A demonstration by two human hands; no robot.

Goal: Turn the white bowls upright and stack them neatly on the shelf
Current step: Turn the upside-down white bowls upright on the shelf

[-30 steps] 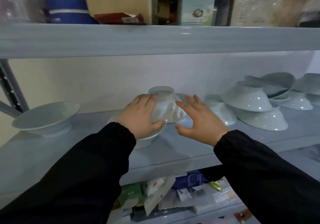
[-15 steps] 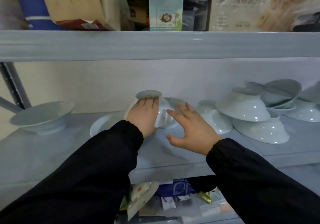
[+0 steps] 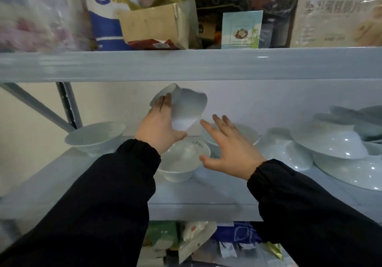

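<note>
Left fingers point(image 3: 163, 105) round one tilted bowl point(image 3: 186, 109); right fingers point(image 3: 219, 122) splayed, empty; three upright bowls point(image 3: 184, 159) on shelf point(image 3: 202, 211)

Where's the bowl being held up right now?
Head view, centre-left: the tilted bowl is gripped by the left hand, in the air above an upright bowl.

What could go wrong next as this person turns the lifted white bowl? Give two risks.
Only the left hand grips the tilted white bowl; it might slip onto the upright bowl below and chip both. The bowl also looks close under the upper shelf, so turning it may knock that edge.
</note>
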